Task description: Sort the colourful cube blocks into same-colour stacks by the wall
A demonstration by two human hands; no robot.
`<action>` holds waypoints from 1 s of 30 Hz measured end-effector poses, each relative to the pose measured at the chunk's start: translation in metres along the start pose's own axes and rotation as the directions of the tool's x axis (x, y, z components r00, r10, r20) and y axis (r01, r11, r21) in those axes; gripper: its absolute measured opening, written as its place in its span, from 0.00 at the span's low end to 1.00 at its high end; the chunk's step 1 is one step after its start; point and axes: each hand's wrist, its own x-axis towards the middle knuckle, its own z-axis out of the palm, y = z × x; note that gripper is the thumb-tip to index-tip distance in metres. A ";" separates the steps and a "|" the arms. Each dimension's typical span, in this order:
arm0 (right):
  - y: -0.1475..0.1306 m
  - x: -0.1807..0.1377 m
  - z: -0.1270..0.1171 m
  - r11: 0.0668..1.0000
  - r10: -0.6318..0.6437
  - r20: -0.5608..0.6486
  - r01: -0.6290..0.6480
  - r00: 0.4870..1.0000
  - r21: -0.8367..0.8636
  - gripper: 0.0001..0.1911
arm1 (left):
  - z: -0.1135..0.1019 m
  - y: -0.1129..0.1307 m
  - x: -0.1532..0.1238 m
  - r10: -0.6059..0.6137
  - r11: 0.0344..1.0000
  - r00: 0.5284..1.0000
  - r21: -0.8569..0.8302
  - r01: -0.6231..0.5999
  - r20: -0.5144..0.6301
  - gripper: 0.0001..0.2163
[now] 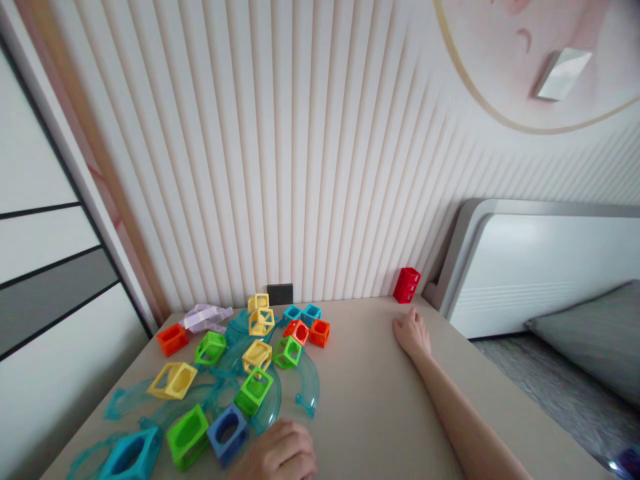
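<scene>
My left hand [280, 452] is at the bottom edge of the head view with its fingers curled. Whatever may be inside them is hidden. Just left of it lie a dark blue hollow cube [227, 432], a green hollow cube [187, 437] and a turquoise one [131, 455]. On the right, my right hand [414, 331] rests on the tabletop, fingers loosely extended and the thumb apart, apparently holding nothing. Right beyond its fingertips, a red block stack [407, 285] stands upright near the wall; I cannot tell whether they touch.
Yellow cubes [173, 381], orange cubes [319, 333] and clear teal curved tracks [309, 380] crowd the left of the table [365, 393]. Pale purple pieces [206, 318] lie at the back left. A ribbed wall [330, 153] closes the back; a bed headboard [540, 267] stands right.
</scene>
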 end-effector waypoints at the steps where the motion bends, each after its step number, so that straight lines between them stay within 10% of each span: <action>1: -0.003 -0.014 -0.001 1.000 -0.022 0.018 0.022 1.000 -0.002 0.36 | 0.000 0.000 0.002 -0.002 1.000 1.000 -0.003 0.002 -0.016 0.10; 17: -0.103 -0.113 0.042 0.948 -0.209 0.084 0.181 0.974 0.262 0.25 | -0.037 0.025 0.028 -0.157 0.987 0.979 -0.015 0.160 0.129 0.07; 30: -0.117 -0.136 0.034 0.739 -0.569 0.134 0.432 0.811 0.517 0.17 | -0.015 0.015 0.010 -0.044 0.999 0.988 -0.013 0.046 0.150 0.04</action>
